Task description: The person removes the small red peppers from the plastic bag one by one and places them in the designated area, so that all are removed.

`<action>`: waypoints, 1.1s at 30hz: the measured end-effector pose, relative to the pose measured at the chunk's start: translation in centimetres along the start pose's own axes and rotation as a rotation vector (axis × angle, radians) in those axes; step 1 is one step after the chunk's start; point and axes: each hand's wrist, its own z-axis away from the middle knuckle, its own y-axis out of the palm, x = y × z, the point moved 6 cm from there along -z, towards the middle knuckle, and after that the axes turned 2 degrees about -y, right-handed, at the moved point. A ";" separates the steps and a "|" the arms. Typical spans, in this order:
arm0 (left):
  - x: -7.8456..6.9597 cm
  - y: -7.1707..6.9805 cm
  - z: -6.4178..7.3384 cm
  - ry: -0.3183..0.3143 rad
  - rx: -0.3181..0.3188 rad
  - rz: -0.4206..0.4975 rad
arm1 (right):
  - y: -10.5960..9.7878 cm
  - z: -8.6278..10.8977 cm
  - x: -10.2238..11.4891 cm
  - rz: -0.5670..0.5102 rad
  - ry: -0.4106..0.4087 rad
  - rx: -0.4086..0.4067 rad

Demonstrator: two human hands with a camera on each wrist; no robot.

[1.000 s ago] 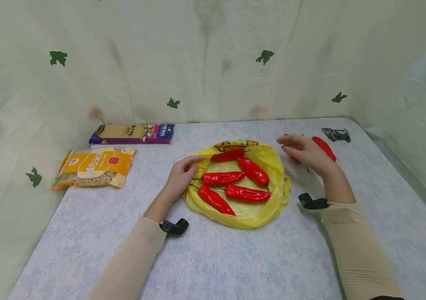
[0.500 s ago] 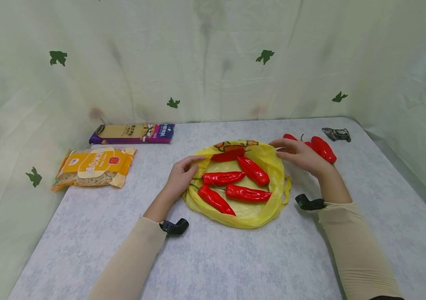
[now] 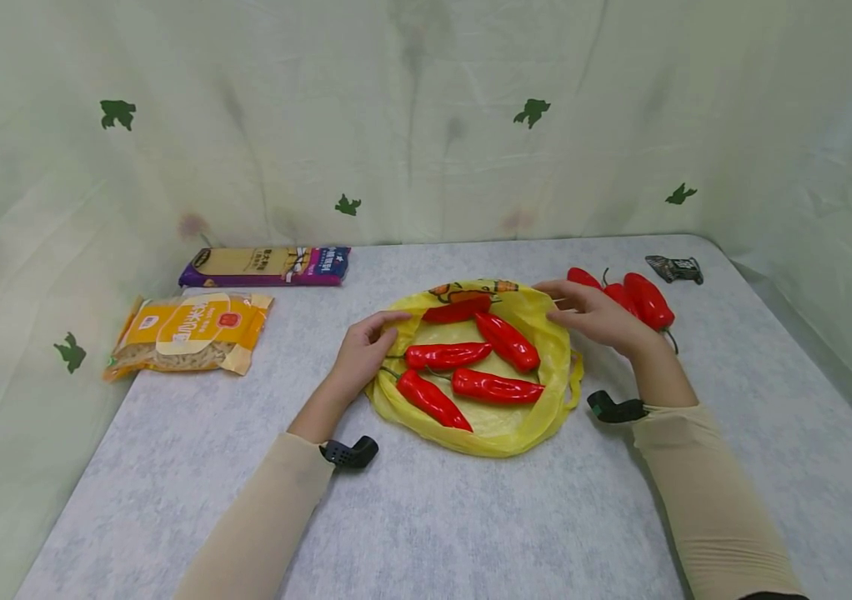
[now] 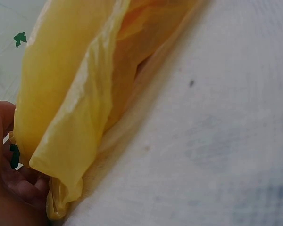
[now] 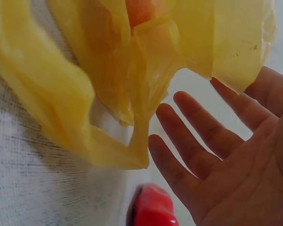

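Note:
A yellow plastic bag [image 3: 504,442] lies with its mouth spread wide, and several glossy red chili peppers [image 3: 447,357] rest inside it. At its left rim my left hand [image 3: 354,357] holds the edge, thumb on the inner side; the left wrist view shows the fingers [image 4: 26,190] behind the yellow film. My right hand [image 3: 606,321] pinches the far right rim between thumb and index finger, while its other fingers [image 5: 210,134] spread out beside the film in the right wrist view. A looped bag handle [image 3: 576,379] hangs at the right side.
More red peppers [image 3: 649,302] lie beyond my right hand, close to a small dark packet [image 3: 675,269]. At left are an orange food bag [image 3: 189,333] and a long purple-and-gold packet [image 3: 264,267]. A pale curtain [image 3: 426,125] stands behind the table.
My right hand has moved left from above the loose peppers to the bag's right rim, uncovering those peppers. The left hand and the peppers in the bag stay put.

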 end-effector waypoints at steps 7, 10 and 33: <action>0.0 0.0 0.0 -0.004 -0.001 0.000 | 0.4 -0.1 0.2 -0.035 -0.049 -0.006; -0.1 0.0 0.0 -0.001 0.003 -0.001 | 0.6 -0.2 0.2 -0.052 -0.059 -0.005; 2.7 -0.2 -1.7 -0.011 0.000 -0.012 | 1.4 -0.7 0.3 -0.066 -0.136 0.075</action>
